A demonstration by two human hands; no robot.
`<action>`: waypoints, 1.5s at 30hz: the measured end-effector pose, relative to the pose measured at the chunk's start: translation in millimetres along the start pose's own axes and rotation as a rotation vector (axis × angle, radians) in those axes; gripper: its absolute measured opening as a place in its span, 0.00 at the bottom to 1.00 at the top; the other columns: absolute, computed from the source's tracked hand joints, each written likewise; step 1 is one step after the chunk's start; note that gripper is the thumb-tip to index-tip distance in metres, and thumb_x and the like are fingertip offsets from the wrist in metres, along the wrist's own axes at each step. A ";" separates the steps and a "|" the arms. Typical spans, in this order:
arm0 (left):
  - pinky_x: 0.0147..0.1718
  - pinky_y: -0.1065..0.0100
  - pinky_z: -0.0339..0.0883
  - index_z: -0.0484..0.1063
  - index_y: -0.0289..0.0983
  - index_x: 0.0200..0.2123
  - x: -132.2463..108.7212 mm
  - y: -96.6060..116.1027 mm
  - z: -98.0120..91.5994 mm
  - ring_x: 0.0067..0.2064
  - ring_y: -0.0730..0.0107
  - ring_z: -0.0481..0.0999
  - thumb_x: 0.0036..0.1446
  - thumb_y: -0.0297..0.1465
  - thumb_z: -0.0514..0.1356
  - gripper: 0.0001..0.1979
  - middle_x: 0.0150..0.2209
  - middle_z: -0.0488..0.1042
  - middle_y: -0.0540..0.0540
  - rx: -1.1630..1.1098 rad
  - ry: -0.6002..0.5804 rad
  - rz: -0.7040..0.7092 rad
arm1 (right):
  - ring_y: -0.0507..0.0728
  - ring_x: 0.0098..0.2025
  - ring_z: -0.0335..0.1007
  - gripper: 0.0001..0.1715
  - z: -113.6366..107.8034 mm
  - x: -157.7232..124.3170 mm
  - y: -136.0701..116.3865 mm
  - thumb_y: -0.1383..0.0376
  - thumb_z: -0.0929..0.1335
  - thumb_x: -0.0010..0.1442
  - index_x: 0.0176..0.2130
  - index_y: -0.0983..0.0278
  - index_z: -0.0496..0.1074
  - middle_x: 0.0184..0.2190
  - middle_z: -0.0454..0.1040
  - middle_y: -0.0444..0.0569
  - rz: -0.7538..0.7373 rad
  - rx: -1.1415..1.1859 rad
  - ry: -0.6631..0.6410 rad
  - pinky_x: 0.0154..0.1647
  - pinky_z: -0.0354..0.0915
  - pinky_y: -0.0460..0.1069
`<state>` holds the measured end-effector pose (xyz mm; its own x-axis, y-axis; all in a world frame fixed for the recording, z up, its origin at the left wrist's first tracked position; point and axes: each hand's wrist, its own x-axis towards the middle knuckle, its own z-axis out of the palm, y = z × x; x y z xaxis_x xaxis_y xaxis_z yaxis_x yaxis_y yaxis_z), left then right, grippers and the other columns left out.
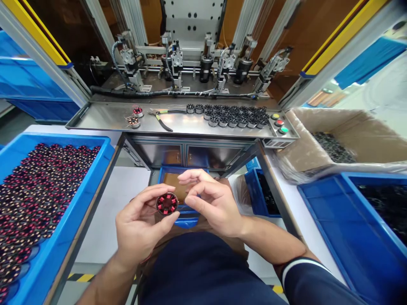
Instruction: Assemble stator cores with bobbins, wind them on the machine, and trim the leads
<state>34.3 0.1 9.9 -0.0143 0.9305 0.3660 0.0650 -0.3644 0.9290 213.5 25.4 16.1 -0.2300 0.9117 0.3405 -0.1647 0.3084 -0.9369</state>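
Observation:
My left hand (140, 226) is closed around a small round stator (167, 203) with red copper windings, held face up between thumb and fingers. My right hand (211, 199) hovers just to its right, fingers curled in a pinch close to the stator's edge; what it pinches is too small to make out. Both hands are above my lap, in front of the machine bench.
A blue bin (57, 237) at left is full of wound stators. On the steel shelf (178, 125) lie two wound stators (135, 116), pliers (162, 116), several black cores (233, 115) and three buttons (279, 123). A cardboard box (356, 127) and blue bins (349, 228) stand right.

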 end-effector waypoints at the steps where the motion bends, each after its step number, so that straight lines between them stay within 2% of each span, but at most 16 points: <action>1: 0.45 0.73 0.77 0.78 0.41 0.45 0.5 0.4 0.0 0.45 0.68 0.82 0.47 0.19 0.71 0.22 0.45 0.81 0.47 -0.024 -0.009 -0.013 | 0.58 0.52 0.71 0.10 -0.3 0.1 0.0 0.62 0.72 0.62 0.29 0.64 0.75 0.49 0.74 0.54 0.014 -0.005 0.011 0.56 0.67 0.57; 6: 0.39 0.71 0.79 0.79 0.39 0.43 3.1 2.4 -0.6 0.37 0.68 0.83 0.46 0.20 0.71 0.20 0.43 0.82 0.45 -0.095 0.000 -0.094 | 0.58 0.51 0.71 0.11 0.8 -0.5 4.1 0.59 0.72 0.61 0.30 0.63 0.75 0.45 0.75 0.53 0.065 0.062 0.072 0.55 0.66 0.56; 8: 0.38 0.72 0.79 0.79 0.39 0.43 5.0 2.4 -1.1 0.35 0.70 0.83 0.46 0.20 0.71 0.19 0.42 0.82 0.45 -0.103 0.020 -0.095 | 0.58 0.49 0.71 0.11 2.5 -2.4 7.6 0.58 0.74 0.58 0.34 0.62 0.75 0.44 0.75 0.52 0.074 0.141 0.050 0.51 0.68 0.54; 10: 0.38 0.72 0.78 0.79 0.39 0.42 6.7 2.1 -1.8 0.34 0.71 0.82 0.45 0.19 0.71 0.19 0.41 0.82 0.45 -0.115 0.037 -0.087 | 0.57 0.45 0.71 0.15 4.8 -4.4 10.6 0.56 0.77 0.54 0.37 0.62 0.75 0.41 0.75 0.51 0.098 0.206 0.003 0.45 0.69 0.52; 12: 0.38 0.73 0.78 0.79 0.39 0.42 7.5 1.8 -2.6 0.36 0.70 0.83 0.45 0.19 0.71 0.20 0.42 0.83 0.46 -0.126 0.043 -0.084 | 0.55 0.41 0.71 0.15 7.1 -5.6 11.8 0.56 0.77 0.53 0.36 0.62 0.75 0.37 0.74 0.49 0.116 0.231 -0.025 0.42 0.70 0.51; 14: 0.39 0.73 0.78 0.79 0.39 0.43 7.5 1.9 -3.0 0.37 0.69 0.83 0.45 0.19 0.71 0.20 0.42 0.82 0.46 -0.123 0.040 -0.085 | 0.53 0.36 0.71 0.11 8.7 -6.1 10.6 0.58 0.76 0.56 0.32 0.63 0.76 0.33 0.74 0.47 0.097 0.215 -0.014 0.39 0.69 0.50; 18: 0.40 0.74 0.78 0.79 0.40 0.43 7.0 3.3 -1.7 0.39 0.70 0.83 0.45 0.19 0.71 0.21 0.43 0.82 0.47 -0.087 0.013 -0.064 | 0.52 0.31 0.69 0.09 9.2 -7.9 3.6 0.65 0.73 0.60 0.28 0.63 0.75 0.28 0.73 0.46 -0.035 0.083 0.079 0.34 0.66 0.49; 22: 0.42 0.74 0.77 0.78 0.40 0.44 6.1 5.5 1.8 0.42 0.70 0.83 0.45 0.18 0.70 0.21 0.43 0.82 0.48 -0.003 0.029 0.018 | 0.52 0.31 0.68 0.08 10.9 -11.3 0.2 0.66 0.73 0.60 0.29 0.63 0.74 0.27 0.72 0.46 -0.076 0.032 0.170 0.32 0.66 0.48; 28: 0.42 0.72 0.78 0.78 0.40 0.44 3.8 7.0 3.5 0.43 0.67 0.82 0.46 0.19 0.70 0.21 0.42 0.82 0.48 0.070 0.023 0.082 | 0.53 0.32 0.70 0.13 15.9 -8.3 3.0 0.57 0.76 0.55 0.30 0.62 0.74 0.29 0.73 0.46 -0.009 0.117 0.104 0.34 0.69 0.49; 32: 0.45 0.74 0.76 0.78 0.42 0.46 1.9 5.9 2.7 0.45 0.70 0.82 0.46 0.18 0.70 0.23 0.44 0.82 0.50 0.075 0.007 0.113 | 0.52 0.30 0.69 0.13 18.2 -8.1 -0.6 0.59 0.73 0.59 0.27 0.63 0.73 0.26 0.72 0.46 -0.011 0.088 0.139 0.33 0.67 0.49; 35: 0.46 0.73 0.76 0.78 0.41 0.47 0.9 4.5 2.2 0.46 0.70 0.81 0.46 0.17 0.69 0.25 0.45 0.81 0.49 0.070 0.013 0.133 | 0.52 0.30 0.68 0.10 18.6 -11.1 -2.3 0.63 0.72 0.61 0.28 0.63 0.73 0.26 0.72 0.45 -0.020 0.073 0.184 0.33 0.66 0.49; 37: 0.45 0.72 0.77 0.78 0.41 0.47 1.1 4.3 1.2 0.45 0.69 0.81 0.46 0.17 0.69 0.24 0.44 0.82 0.48 0.035 0.009 0.116 | 0.52 0.30 0.68 0.08 16.4 -12.6 -0.7 0.65 0.72 0.61 0.29 0.63 0.74 0.26 0.72 0.45 -0.078 0.062 0.152 0.33 0.67 0.49; 40: 0.40 0.71 0.79 0.78 0.41 0.46 2.7 6.2 -1.7 0.39 0.68 0.82 0.48 0.21 0.69 0.21 0.41 0.82 0.46 -0.091 -0.043 0.007 | 0.54 0.34 0.71 0.02 8.9 -11.5 4.4 0.68 0.72 0.60 0.36 0.62 0.76 0.30 0.73 0.48 -0.219 0.003 0.069 0.36 0.69 0.50; 43: 0.35 0.69 0.80 0.79 0.41 0.45 4.8 9.7 -4.0 0.34 0.67 0.82 0.50 0.25 0.69 0.17 0.39 0.82 0.44 -0.233 -0.119 -0.086 | 0.56 0.37 0.71 0.13 0.6 -6.1 6.9 0.69 0.72 0.60 0.45 0.60 0.76 0.35 0.73 0.50 -0.362 -0.115 0.026 0.37 0.70 0.52; 45: 0.35 0.69 0.79 0.80 0.41 0.45 6.0 11.6 -3.9 0.34 0.65 0.83 0.50 0.26 0.70 0.16 0.38 0.83 0.44 -0.285 -0.146 -0.111 | 0.55 0.37 0.71 0.16 -2.4 -1.7 4.8 0.69 0.72 0.60 0.49 0.59 0.75 0.36 0.72 0.50 -0.447 -0.167 -0.022 0.36 0.71 0.52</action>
<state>31.1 1.3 23.1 0.1386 0.9530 0.2695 -0.2107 -0.2376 0.9483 215.4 26.0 10.8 -0.1923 0.6745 0.7128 -0.0960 0.7099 -0.6977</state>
